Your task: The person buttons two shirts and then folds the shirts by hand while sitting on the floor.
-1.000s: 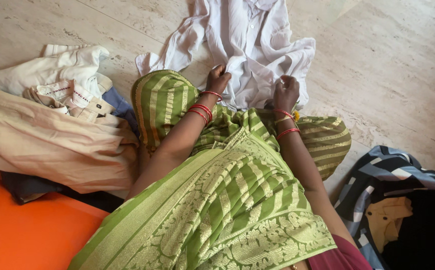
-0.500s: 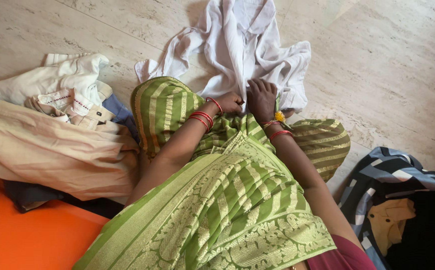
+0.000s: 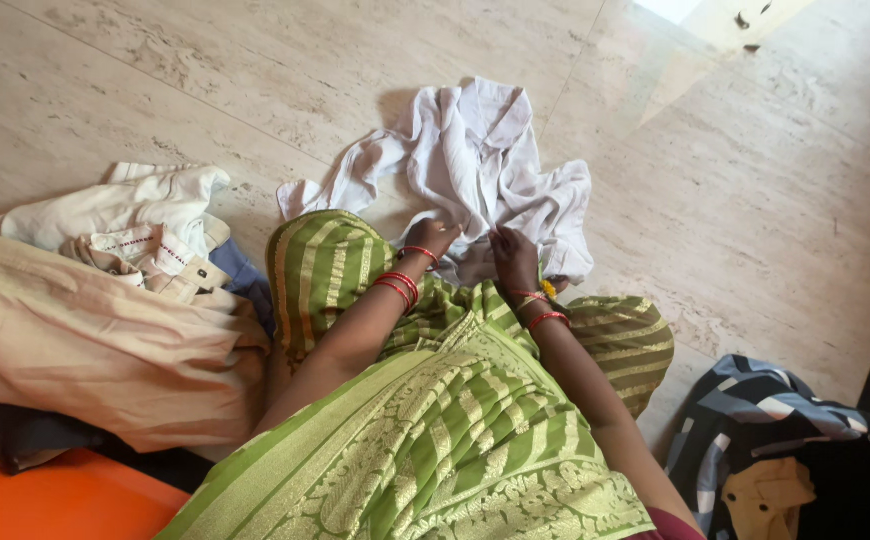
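Note:
A crumpled white shirt (image 3: 490, 165) lies on the pale stone floor in front of my knees. My left hand (image 3: 437, 236) pinches its near edge, red bangles on the wrist. Close beside it, my right hand (image 3: 513, 262) grips the shirt's cloth too, with red bangles and a small yellow ornament at the wrist. Both forearms reach out over my green and gold striped sari (image 3: 435, 400), which covers my lap and folded knees.
A heap of beige and white trousers (image 3: 105, 300) sits at the left, partly on an orange surface (image 3: 55, 500). A blue, black and white striped garment (image 3: 785, 430) with a tan piece lies at the lower right. Stone floor (image 3: 735, 200) stretches beyond.
My hands, apart on the shirt a second ago, have come together at its near edge. The camera has tilted up, so the shirt and the floor appear lower in view.

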